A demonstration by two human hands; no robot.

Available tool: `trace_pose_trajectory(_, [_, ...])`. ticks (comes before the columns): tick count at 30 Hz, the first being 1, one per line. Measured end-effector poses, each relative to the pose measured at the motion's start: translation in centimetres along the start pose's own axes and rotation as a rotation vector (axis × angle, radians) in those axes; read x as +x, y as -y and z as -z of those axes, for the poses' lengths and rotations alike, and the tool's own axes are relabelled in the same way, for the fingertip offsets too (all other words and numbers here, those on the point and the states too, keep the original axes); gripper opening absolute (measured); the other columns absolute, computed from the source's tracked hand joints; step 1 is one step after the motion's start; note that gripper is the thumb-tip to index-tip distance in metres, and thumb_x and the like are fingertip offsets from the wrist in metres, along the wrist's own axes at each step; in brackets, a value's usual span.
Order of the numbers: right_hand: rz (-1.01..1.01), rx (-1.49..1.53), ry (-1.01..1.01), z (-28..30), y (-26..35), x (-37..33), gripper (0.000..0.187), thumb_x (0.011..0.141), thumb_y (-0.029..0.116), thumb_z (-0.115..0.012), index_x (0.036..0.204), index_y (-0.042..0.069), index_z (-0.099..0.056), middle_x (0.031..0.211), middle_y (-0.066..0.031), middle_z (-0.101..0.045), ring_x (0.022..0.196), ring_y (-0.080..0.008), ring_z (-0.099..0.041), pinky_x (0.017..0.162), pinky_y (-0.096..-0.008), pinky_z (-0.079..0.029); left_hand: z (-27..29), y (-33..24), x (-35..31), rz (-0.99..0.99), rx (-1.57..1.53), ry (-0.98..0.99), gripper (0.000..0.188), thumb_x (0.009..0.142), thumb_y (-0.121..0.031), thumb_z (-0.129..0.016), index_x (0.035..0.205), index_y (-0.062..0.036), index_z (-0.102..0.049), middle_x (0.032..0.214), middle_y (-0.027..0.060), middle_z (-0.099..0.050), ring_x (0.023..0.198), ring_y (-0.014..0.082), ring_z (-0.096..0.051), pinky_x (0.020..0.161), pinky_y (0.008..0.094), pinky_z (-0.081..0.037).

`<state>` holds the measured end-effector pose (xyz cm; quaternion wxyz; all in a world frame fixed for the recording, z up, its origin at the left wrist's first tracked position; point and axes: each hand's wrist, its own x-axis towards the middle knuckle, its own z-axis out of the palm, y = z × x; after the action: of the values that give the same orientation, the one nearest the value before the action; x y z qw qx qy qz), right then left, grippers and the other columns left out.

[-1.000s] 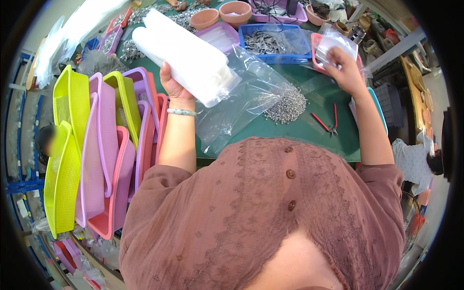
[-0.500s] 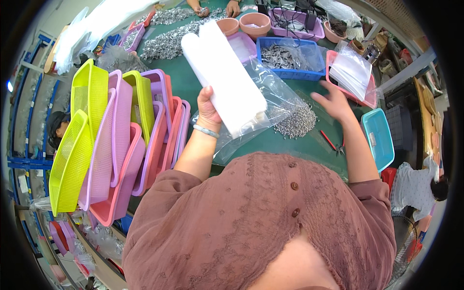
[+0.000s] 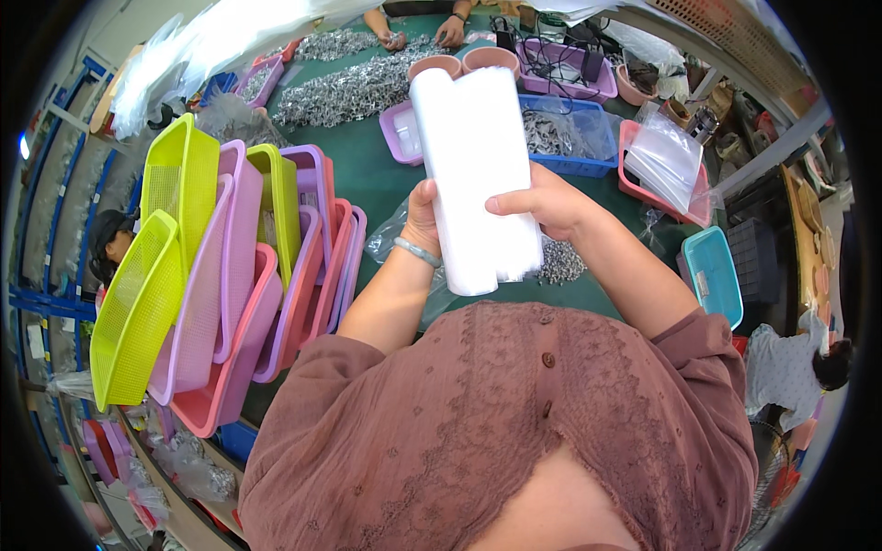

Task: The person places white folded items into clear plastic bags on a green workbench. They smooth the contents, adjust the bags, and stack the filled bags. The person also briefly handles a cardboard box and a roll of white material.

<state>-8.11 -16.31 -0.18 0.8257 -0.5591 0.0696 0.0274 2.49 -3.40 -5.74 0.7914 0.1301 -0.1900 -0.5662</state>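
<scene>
Between my two hands I hold a thick folded bundle of white plastic bags (image 3: 482,174), upright in front of my chest. My left hand (image 3: 424,216) grips its left side, thumb on the front. My right hand (image 3: 547,204) closes on its right edge, thumb lying across the front and fingers hidden behind. Partly covered by the bundle, a pile of small metal parts (image 3: 560,263) lies on the green table (image 3: 606,294). Part of a clear plastic bag (image 3: 390,237) shows beside my left wrist.
Stacked green, purple and pink baskets (image 3: 197,266) stand at my left. Beyond my hands are a blue tray (image 3: 588,165) of metal pieces and a pink tray (image 3: 689,213) with clear bags. A teal basket (image 3: 717,275) sits at right. Another person's hands (image 3: 450,32) work at the far edge.
The white bundle has turned more upright and moved right, over part of the metal pile. My right hand has come from the right and taken hold of it.
</scene>
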Motion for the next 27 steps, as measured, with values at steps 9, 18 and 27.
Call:
trace_pose_trajectory(9, [-0.049,0.103,-0.133,0.6,-0.1,0.3,0.063,0.054,-0.009,-0.053,0.116,-0.005,-0.043,0.105,-0.0178,-0.054,0.094,-0.0305,-0.057,0.082,-0.0398,-0.047,1.1,-1.4,1.8,0.067,0.288,-0.123,0.076,0.069,-0.039,-0.070,0.125,0.0004,-0.037,0.113,0.0162,-0.052,0.101,0.0252,-0.054,0.083,0.0396,-0.047])
trace_pose_trajectory(18, [0.088,-0.002,-0.370,2.5,-3.1,0.6,0.063,0.055,-0.004,-0.058,0.116,-0.005,-0.042,0.104,-0.0152,-0.054,0.094,-0.0261,-0.057,0.081,-0.0356,-0.047,-1.9,-0.2,1.1,0.091,0.918,-0.357,0.071,0.077,-0.029,-0.066,0.130,-0.0008,-0.028,0.117,0.0149,-0.048,0.099,0.0217,-0.053,0.080,0.0334,-0.046])
trace_pose_trajectory(27, [0.097,-0.217,-0.225,2.1,0.9,-0.5,0.071,0.062,0.011,-0.069,0.122,-0.002,-0.035,0.111,-0.0163,-0.051,0.100,-0.0252,-0.053,0.084,-0.0355,-0.044,0.6,-0.7,0.2,0.136,0.430,-0.271,0.061,0.065,-0.002,-0.056,0.122,0.0075,-0.037,0.113,0.0190,-0.052,0.101,0.0312,-0.054,0.090,0.0402,-0.044])
